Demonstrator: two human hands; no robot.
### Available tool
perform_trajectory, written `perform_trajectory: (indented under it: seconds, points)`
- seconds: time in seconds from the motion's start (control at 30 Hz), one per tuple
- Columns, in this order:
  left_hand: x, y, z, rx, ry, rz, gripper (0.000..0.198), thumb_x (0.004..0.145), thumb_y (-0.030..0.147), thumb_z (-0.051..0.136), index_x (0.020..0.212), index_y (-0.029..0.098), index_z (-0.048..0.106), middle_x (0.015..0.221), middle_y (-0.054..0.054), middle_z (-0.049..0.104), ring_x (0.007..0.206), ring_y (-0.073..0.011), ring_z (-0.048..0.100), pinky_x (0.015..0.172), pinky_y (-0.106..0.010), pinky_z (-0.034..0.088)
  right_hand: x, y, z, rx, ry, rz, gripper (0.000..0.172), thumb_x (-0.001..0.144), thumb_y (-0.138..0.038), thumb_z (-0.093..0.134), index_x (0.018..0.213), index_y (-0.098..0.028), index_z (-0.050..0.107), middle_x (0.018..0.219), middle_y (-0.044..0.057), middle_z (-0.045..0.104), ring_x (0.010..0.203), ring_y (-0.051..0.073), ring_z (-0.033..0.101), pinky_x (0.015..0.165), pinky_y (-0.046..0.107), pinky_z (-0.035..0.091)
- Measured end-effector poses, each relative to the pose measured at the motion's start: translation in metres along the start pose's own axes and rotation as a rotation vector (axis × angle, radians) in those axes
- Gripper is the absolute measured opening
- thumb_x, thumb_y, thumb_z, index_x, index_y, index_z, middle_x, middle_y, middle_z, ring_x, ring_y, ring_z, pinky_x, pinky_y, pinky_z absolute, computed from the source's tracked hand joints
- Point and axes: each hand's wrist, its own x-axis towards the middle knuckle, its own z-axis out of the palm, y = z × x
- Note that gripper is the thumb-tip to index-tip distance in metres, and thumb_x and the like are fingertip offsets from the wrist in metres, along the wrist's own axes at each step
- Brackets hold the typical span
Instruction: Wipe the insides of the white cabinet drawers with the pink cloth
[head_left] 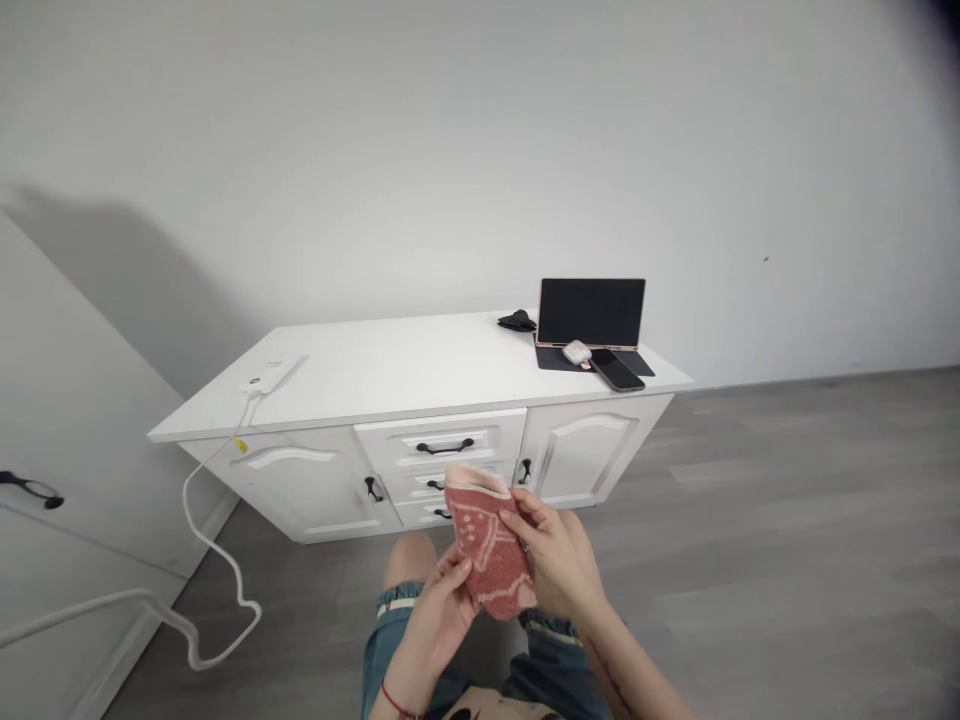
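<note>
A fuzzy red sock (487,545) with a pale pink cuff and light pattern hangs above my lap, its cuff at the top. My left hand (448,597) pinches its lower left edge between thumb and fingers. On the other side my right hand (555,545) grips the upper right edge near the cuff, thumb in front. Part of the fingers of both hands is hidden behind the sock.
Before me stands a low white cabinet (390,375) with black handles. On its right are a propped tablet (591,312), a phone (616,370), a small white case (577,352) and a black item (517,321). A white power strip (270,376) trails its cable (217,550) down the left.
</note>
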Motion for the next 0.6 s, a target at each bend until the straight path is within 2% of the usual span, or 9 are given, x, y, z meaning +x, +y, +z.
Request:
perform_trajectory:
  seconds: [0.13, 0.3, 0.37, 0.43, 0.5, 0.6]
  points:
    - [0.002, 0.003, 0.006, 0.06, 0.09, 0.193, 0.043, 0.065, 0.021, 0.088, 0.105, 0.022, 0.072, 0.117, -0.009, 0.076, 0.103, -0.027, 0.07, 0.09, -0.039, 0.058, 0.001, 0.021, 0.001, -0.085, 0.04, -0.007, 0.041, 0.072, -0.045, 0.079, 0.107, -0.025, 0.071, 0.125, 0.007, 0.07, 0.122, 0.027, 0.06, 0.106, 0.039, 0.044]
    - [0.011, -0.001, -0.002, 0.159, 0.217, 0.344, 0.056, 0.064, 0.015, 0.084, 0.116, 0.025, 0.066, 0.121, -0.007, 0.074, 0.114, -0.0269, 0.067, 0.096, -0.036, 0.055, -0.003, 0.032, 0.01, 0.138, -0.038, 0.151, 0.033, 0.068, -0.044, 0.084, 0.085, -0.023, 0.065, 0.088, 0.001, 0.071, 0.089, 0.022, 0.067, 0.085, 0.034, 0.052]
    - [0.013, -0.002, -0.007, 0.198, 0.249, 0.395, 0.057, 0.065, 0.014, 0.083, 0.118, 0.025, 0.064, 0.122, -0.007, 0.073, 0.117, -0.0268, 0.066, 0.098, -0.035, 0.053, -0.003, 0.03, 0.013, 0.276, -0.039, 0.234, 0.035, 0.063, -0.037, 0.087, 0.087, -0.023, 0.065, 0.086, -0.001, 0.072, 0.086, 0.02, 0.068, 0.084, 0.033, 0.052]
    - [0.014, -0.001, -0.011, 0.24, 0.27, 0.431, 0.057, 0.065, 0.015, 0.083, 0.117, 0.025, 0.063, 0.121, -0.007, 0.073, 0.116, -0.0273, 0.066, 0.099, -0.034, 0.053, 0.0, 0.027, 0.014, 0.381, -0.061, 0.334, 0.039, 0.06, -0.032, 0.088, 0.091, -0.022, 0.067, 0.086, 0.0, 0.073, 0.086, 0.02, 0.069, 0.085, 0.032, 0.053]
    - [0.013, 0.0, -0.012, 0.265, 0.272, 0.466, 0.057, 0.065, 0.017, 0.085, 0.117, 0.025, 0.063, 0.12, -0.007, 0.073, 0.116, -0.0274, 0.066, 0.098, -0.034, 0.053, 0.004, 0.026, 0.014, 0.421, -0.069, 0.374, 0.038, 0.057, -0.032, 0.089, 0.087, -0.021, 0.068, 0.087, 0.003, 0.075, 0.089, 0.022, 0.07, 0.087, 0.034, 0.053]
    - [0.013, 0.0, -0.015, 0.225, 0.267, 0.459, 0.054, 0.067, 0.019, 0.085, 0.116, 0.026, 0.062, 0.119, -0.007, 0.072, 0.113, -0.0261, 0.067, 0.095, -0.033, 0.055, 0.013, 0.026, 0.009, 0.355, 0.067, 0.319, 0.043, 0.057, -0.042, 0.088, 0.093, -0.025, 0.07, 0.105, 0.006, 0.076, 0.104, 0.027, 0.069, 0.091, 0.039, 0.054]
